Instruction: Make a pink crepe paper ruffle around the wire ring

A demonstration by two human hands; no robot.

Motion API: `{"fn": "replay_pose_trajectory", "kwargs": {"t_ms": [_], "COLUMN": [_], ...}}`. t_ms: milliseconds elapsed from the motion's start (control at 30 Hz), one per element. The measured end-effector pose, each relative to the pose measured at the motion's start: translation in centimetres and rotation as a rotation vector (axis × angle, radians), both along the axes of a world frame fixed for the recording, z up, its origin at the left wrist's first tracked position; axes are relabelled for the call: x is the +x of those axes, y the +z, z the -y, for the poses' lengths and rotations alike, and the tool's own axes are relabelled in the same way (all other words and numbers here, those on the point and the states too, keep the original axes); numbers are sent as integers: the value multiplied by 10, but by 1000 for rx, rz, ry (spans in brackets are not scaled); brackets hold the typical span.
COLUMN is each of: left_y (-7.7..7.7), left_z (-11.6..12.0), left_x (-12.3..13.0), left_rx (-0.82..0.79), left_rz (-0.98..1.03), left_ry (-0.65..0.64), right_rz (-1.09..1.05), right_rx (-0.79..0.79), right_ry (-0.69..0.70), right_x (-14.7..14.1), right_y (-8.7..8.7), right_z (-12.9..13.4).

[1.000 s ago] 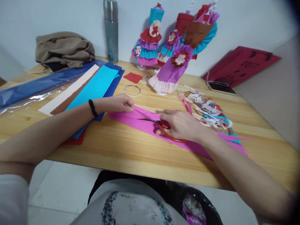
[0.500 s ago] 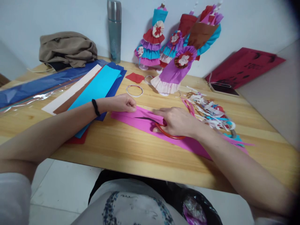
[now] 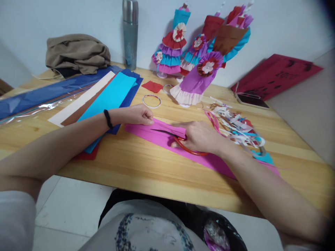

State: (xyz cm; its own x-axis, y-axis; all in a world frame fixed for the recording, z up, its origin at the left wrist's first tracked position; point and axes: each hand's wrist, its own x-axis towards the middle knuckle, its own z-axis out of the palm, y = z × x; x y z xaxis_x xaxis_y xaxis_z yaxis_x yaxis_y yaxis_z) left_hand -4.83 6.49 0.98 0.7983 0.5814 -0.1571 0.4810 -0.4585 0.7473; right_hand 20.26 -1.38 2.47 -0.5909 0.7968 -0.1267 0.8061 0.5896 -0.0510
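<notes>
cyan paper sheet at left, then left hand, fingers curled, pinching pink paper near its left end on the wooden table. next, red-handled scissors over the paper, gripped by right hand; paper scraps farther right.

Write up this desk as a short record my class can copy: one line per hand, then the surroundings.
Left hand: closed on the pink sheet, near its left end
Right hand: holding red-handled scissors, dark blade along the pink sheet
Around left forearm: coloured sheets, including cyan, brown and dark blue
Back: brown cloth, flask, ruffled dress-shaped crafts
Right: paper scraps, phone, red bag
</notes>
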Motion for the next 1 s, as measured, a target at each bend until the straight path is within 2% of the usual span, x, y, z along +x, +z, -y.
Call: {"fn": "replay_pose_trajectory", "kwargs": {"t_ms": [167,267,467,733,1000], "left_y": [3,6,1,0,-3], "left_z": [-3,-8,-17,-15,-15], "left_x": [-5,-11,-19,-17,-16], "left_rx": [-23,-71,-190,-162,-144], "left_rz": [13,12,42,57,74], "left_ry": [17,-12,-52,-26,-2], "right_rz": [-9,-34,-50,-16,-39], "right_rx": [-26,-26,-9,49,6], "right_ry": [-26,14,29,31,106], "right_x": [1,3,4,0,-10], "right_y": [-2,-4,-6,-1,2], "right_z": [-1,-3,-5,3,-3]}}
